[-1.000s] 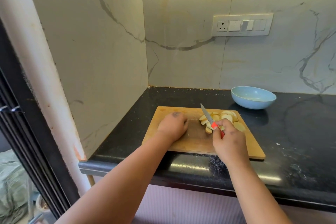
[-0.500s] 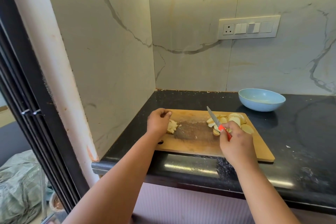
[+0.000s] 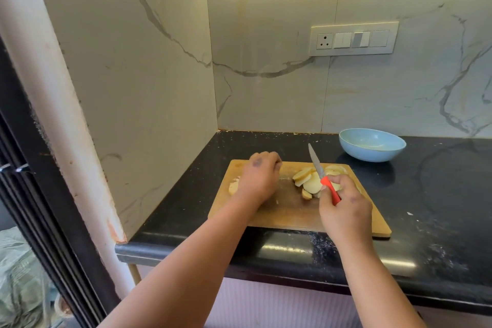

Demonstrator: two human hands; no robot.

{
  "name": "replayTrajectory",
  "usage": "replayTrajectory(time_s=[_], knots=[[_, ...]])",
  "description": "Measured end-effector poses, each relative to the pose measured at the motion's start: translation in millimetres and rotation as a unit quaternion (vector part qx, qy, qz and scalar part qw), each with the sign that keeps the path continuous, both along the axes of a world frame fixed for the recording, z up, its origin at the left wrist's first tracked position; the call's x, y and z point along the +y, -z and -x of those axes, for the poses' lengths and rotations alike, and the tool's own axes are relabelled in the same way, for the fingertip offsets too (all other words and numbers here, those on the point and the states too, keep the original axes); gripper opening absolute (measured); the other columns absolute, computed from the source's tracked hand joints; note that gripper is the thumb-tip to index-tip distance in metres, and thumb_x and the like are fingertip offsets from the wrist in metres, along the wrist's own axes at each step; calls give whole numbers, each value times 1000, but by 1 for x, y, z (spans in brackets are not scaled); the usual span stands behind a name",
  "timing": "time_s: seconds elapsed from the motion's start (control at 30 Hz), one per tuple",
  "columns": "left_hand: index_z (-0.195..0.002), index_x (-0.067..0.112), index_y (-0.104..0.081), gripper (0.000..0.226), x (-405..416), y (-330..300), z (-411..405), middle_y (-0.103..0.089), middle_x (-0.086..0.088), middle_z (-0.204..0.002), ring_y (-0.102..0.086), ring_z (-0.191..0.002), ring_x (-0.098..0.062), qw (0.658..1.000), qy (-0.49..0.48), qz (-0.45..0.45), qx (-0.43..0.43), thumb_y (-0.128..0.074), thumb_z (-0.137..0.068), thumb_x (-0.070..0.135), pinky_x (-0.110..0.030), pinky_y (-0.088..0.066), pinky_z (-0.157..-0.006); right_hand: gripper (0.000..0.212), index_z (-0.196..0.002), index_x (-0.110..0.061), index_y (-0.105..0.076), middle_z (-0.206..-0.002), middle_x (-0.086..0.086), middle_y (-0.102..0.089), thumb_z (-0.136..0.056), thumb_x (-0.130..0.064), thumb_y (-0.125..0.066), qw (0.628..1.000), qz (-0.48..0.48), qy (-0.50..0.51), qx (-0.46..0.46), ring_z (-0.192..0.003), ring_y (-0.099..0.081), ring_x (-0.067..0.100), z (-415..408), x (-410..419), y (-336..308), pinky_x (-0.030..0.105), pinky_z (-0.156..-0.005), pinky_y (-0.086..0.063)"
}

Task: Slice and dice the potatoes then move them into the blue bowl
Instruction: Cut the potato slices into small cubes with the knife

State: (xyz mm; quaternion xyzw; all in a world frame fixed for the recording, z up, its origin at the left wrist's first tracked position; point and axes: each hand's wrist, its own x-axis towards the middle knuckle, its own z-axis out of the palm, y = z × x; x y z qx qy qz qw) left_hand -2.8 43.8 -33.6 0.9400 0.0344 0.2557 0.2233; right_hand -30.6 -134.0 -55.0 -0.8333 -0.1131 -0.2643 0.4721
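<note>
A wooden cutting board (image 3: 290,212) lies on the black counter. Pale potato slices (image 3: 308,181) are heaped on its right half. My right hand (image 3: 346,210) grips a knife by its red handle (image 3: 331,192); the blade (image 3: 315,162) points up and away over the slices. My left hand (image 3: 259,180) lies with curled fingers on the board's left end, over a small pile of cut potato pieces (image 3: 233,186) that shows at its left side. Whether it grips them is hidden. The blue bowl (image 3: 372,148) stands behind the board's right corner.
The black counter (image 3: 431,194) runs on to the right, with crumbs and smears. A marble wall (image 3: 149,114) closes the left side close to the board. A switch panel (image 3: 354,38) sits on the back wall. The counter's front edge (image 3: 266,258) lies just under my forearms.
My left hand went from the board's middle to its left end, taking cut pieces there, and now covers them. My right hand kept the knife by the slices.
</note>
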Motion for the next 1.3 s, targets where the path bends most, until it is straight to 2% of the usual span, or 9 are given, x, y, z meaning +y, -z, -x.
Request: replayTrajectory(time_s=[0.17,0.37,0.57,0.7,0.87,0.93,1.03,1.2,1.3], knots=[[-144,26,-42,46,-30,-1,-24,-48,0,-145,-40,-135,-20,985,81,49,147,-43,-100,17,-35,-36,-108,15,-107,-18,-63,-68,-1,-58,-93,-15,-59,1000,6,-1,3,-54,-50,6,-5,-1,2,14,-43,-30],[-144,28,-43,48,-26,0,-38,-55,-2,-138,-53,-122,-19,970,110,123,177,-52,-97,29,-32,-44,-98,13,-104,-21,-63,-65,0,-62,-93,-17,-58,1000,-4,-12,-10,-52,-53,10,-9,-2,6,16,-43,-38],[-131,22,-57,48,-19,6,-40,-57,5,-124,-55,-107,-12,976,92,179,82,-73,-86,29,-30,-51,-92,14,-104,-18,-64,-67,0,-63,-91,-14,-60,999,-12,-14,-38,-54,-51,6,-7,-2,4,6,-55,-39],[-114,23,-66,25,-20,3,-34,-61,6,-99,-57,-91,-12,949,93,298,36,-71,-89,21,-22,-49,-73,14,-105,-16,-64,-67,0,-62,-91,-15,-61,999,-6,-15,-45,-52,-49,4,-5,-1,2,4,-53,-38],[-108,28,-65,16,-12,-2,0,-64,6,-98,-63,-89,-15,939,92,329,-48,-64,-94,20,-31,-57,-75,14,-103,-12,-65,-59,-15,-44,-89,-10,-63,997,11,-20,-80,-46,-43,1,3,0,-4,4,-49,-36],[-111,28,-63,19,-4,1,16,-62,8,-97,-61,-83,-11,954,58,291,-39,-62,-93,19,-26,-53,-68,14,-103,-10,-65,-59,-13,-46,-89,-8,-64,996,12,-22,-85,-46,-43,-1,4,0,-4,4,-50,-37],[-106,24,-63,15,2,9,30,-61,11,-89,-57,-78,-6,991,7,134,7,-61,-91,22,-16,-44,-65,14,-102,-10,-65,-60,-14,-44,-89,-8,-64,996,18,-28,-85,-44,-45,3,8,2,-2,4,-48,-35],[-102,23,-61,14,-3,13,33,-62,5,-80,-58,-78,-15,996,-58,57,37,-57,-94,34,-30,-51,-70,16,-105,-9,-63,-62,-20,-42,-89,-5,-62,990,40,-68,-117,-67,-55,-4,21,3,0,4,-46,-32],[-100,24,-65,23,-4,17,38,-59,6,-98,-52,-88,-12,996,-92,15,-2,-54,-96,44,-29,-48,-73,17,-106,-8,-62,-63,-19,-41,-89,-4,-62,991,48,-53,-111,-52,-51,3,26,1,3,3,-48,-34]])
